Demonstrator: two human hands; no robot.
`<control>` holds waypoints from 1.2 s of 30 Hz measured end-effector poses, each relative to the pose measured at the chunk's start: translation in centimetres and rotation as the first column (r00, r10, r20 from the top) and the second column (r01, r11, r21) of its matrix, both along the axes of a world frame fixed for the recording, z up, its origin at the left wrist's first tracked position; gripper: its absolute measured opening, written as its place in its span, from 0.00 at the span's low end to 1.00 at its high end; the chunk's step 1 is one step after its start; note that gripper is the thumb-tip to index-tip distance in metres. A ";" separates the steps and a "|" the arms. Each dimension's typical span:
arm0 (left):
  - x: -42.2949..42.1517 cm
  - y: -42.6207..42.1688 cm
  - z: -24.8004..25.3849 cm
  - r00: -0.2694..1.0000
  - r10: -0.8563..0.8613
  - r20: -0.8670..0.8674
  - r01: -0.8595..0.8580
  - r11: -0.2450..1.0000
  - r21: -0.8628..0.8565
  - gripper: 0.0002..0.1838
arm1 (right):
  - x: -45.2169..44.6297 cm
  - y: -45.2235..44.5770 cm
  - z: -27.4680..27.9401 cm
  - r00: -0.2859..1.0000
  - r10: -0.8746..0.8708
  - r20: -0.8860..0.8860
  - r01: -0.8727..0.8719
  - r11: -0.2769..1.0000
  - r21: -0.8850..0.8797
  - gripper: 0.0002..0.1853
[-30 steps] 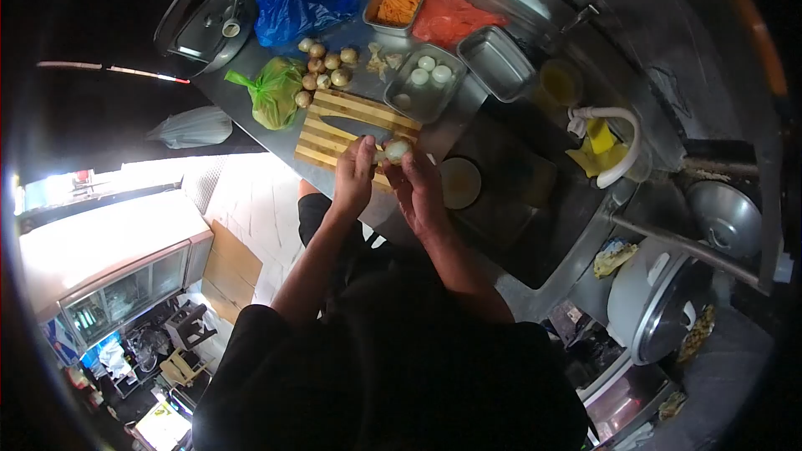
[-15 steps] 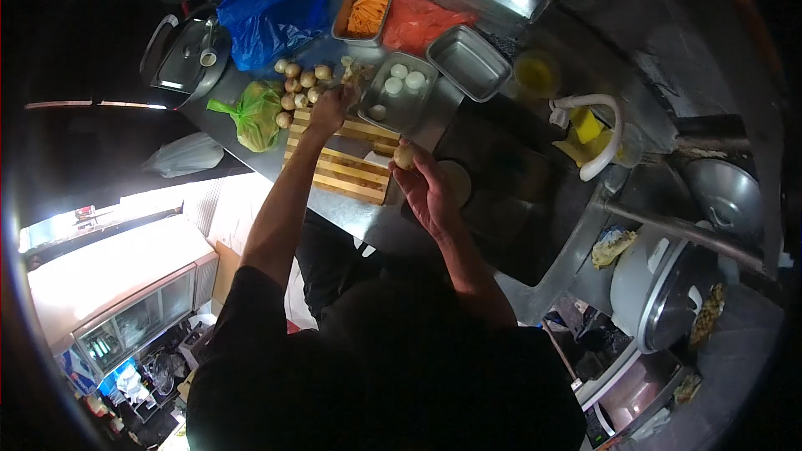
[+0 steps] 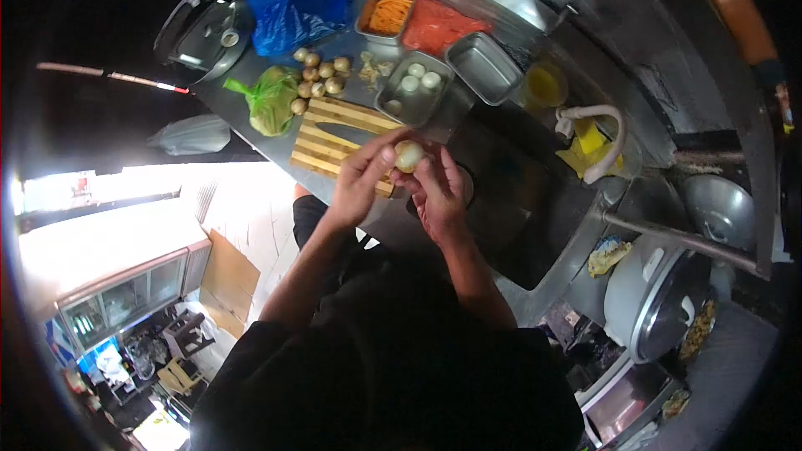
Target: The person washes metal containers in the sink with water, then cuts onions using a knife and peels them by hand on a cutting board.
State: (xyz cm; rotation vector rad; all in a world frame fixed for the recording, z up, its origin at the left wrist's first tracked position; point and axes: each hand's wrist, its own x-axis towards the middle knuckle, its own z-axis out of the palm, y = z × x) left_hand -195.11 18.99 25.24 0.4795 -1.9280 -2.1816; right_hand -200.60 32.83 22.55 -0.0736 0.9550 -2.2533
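Here, our left hand point(image 3: 357, 184) and right hand point(image 3: 439, 192) grasp a partly peeled onion point(image 3: 408, 156) between their fingers, beside the cutting board point(image 3: 317, 146).

Passable above the striped wooden board point(image 3: 314, 150) — brown-skinned round onions point(image 3: 312, 74) and a rectangular steel tray point(image 3: 422, 103) crowd its far edge.

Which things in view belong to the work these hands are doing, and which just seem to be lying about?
In the work, it seems:
- partly peeled onion, in left hand and right hand
- unpeeled onions
- loose skins
- tray of white, peeled-looking onions
- knife on striped board

Apparently just there:
- blue bag
- red bag
- green bag
- orange strips
- faucet
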 end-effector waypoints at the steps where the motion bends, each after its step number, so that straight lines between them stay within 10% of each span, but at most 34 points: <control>1: 0.7 0.8 1.3 1.000 0.002 -0.009 -0.002 0.999 0.039 0.21 | 0.6 -0.3 0.6 0.999 0.016 -0.049 -0.015 1.000 0.010 0.18; 15: 6.6 2.3 8.0 0.956 0.234 -0.178 -0.240 0.971 -0.014 0.22 | 7.2 -2.8 5.4 0.957 -0.158 -0.243 0.116 0.977 -0.179 0.20; 30: 8.9 0.2 10.4 0.950 0.288 -0.123 -0.273 0.953 0.128 0.19 | 8.0 -2.8 8.5 0.954 0.027 -0.300 -0.101 0.967 -0.234 0.23; 36: 9.4 -1.3 12.1 0.940 0.192 -0.282 -0.322 0.770 -0.550 0.10 | 6.7 -1.6 8.7 0.897 0.030 -0.442 -0.043 0.999 -0.019 0.23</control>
